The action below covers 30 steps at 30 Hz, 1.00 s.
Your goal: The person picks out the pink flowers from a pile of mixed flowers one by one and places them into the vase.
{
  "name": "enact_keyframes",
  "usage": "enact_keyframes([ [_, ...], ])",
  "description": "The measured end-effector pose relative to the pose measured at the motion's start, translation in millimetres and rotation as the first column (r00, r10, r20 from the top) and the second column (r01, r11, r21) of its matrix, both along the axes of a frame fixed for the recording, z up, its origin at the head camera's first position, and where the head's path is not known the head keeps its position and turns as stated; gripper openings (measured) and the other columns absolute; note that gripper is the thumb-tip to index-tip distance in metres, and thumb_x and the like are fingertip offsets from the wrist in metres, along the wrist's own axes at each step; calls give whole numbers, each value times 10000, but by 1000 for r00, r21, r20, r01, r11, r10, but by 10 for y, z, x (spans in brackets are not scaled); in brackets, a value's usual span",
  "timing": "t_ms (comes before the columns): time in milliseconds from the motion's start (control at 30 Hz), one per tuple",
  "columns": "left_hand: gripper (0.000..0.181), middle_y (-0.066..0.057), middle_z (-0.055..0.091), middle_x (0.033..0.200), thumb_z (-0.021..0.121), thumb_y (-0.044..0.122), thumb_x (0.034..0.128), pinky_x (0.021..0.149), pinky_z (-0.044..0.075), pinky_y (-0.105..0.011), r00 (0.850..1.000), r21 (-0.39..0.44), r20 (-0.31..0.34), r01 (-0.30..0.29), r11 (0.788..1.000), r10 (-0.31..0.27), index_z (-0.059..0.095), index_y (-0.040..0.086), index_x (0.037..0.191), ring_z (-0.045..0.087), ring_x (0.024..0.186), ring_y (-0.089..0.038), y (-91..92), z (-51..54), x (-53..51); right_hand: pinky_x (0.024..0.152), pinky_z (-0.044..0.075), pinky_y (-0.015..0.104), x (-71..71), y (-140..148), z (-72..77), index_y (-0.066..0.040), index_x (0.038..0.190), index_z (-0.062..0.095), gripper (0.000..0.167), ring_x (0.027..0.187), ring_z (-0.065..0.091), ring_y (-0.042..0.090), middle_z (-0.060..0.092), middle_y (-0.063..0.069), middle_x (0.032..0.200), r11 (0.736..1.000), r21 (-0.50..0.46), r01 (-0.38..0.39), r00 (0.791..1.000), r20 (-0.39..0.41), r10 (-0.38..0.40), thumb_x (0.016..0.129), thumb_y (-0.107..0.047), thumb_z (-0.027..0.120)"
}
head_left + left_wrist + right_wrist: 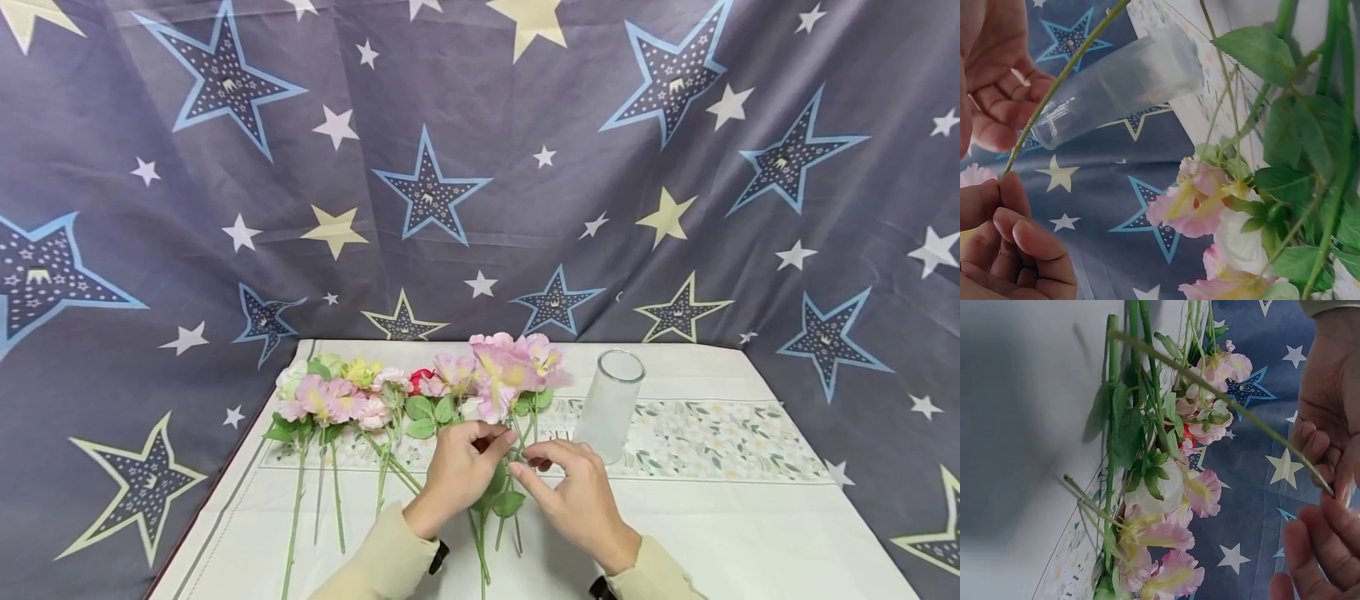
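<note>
In the head view my left hand (465, 465) pinches the thin green stem of a pink and yellow artificial flower (504, 377) just under its bloom. The same stem (1063, 75) runs slantwise past both hands in the left wrist view. My right hand (576, 493) is close beside it with loosely bent fingers; whether a fingertip touches the stem is unclear. In the right wrist view, the left hand (1332, 406) holds the stem, and the right hand's fingers (1317, 540) lie just below. A frosted clear vase (611, 412) stands beyond my right hand.
More artificial flowers (330, 396) lie in a row on the left of the white table (675, 533), stems pointing toward me. Among them is a red bloom (422, 381). A floral printed strip (720, 437) crosses the table, and a star-patterned curtain (480, 158) hangs behind.
</note>
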<state>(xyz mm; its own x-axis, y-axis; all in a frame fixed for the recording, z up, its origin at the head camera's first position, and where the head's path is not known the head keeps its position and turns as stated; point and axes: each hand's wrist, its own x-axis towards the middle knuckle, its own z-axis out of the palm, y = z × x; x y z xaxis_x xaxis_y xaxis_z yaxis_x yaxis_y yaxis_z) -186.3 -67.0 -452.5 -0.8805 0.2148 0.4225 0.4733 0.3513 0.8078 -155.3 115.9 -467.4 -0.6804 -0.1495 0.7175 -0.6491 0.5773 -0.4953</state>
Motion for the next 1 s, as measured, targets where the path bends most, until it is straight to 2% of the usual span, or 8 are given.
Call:
enact_keyframes([
  [133,152,-38,743,792,733,224,972,561,515,-254,999,30,-29,18,999,-17,803,95,930,618,621,-69,56,33,4,681,455,272,-1,-23,8,-137,906,777,114,701,656,67,708,-137,816,1000,-24,2,1000,-7,-2,834,-174,857],
  [400,89,26,736,801,763,148,940,577,540,-252,995,68,-98,28,997,-22,807,95,884,635,630,-58,123,53,2,637,487,280,-36,-45,-16,-163,874,782,127,658,627,10,720,-124,760,996,-83,25,998,-52,-30,811,-60,823],
  [567,153,59,658,706,778,143,925,516,485,-229,989,69,-146,31,997,-20,767,111,775,560,575,-33,137,39,-11,608,520,283,-49,-60,-20,-143,833,781,156,636,631,6,721,-116,732,992,-123,9,998,-65,-17,792,1,826],
  [733,166,88,589,663,784,135,917,487,424,-207,978,61,-206,43,997,-29,744,131,757,480,550,-20,151,35,-28,589,540,211,-61,-71,-13,-117,816,777,182,632,639,6,723,-102,725,988,-156,-9,999,-50,1,778,59,806],
  [900,216,88,481,606,789,25,863,481,347,-181,959,28,-283,22,999,-13,695,129,699,390,542,-1,163,14,-51,584,545,208,-68,-60,-12,-119,824,780,203,633,644,3,727,-92,731,989,-149,3,999,-36,-8,772,76,799],
  [1000,164,82,531,632,795,19,853,488,354,-184,956,19,-292,23,1000,-16,730,116,737,401,550,0,156,-3,-63,578,550,220,-73,-43,-8,-113,831,781,205,634,643,0,726,-75,726,991,-130,14,1000,-23,-17,765,81,803],
])
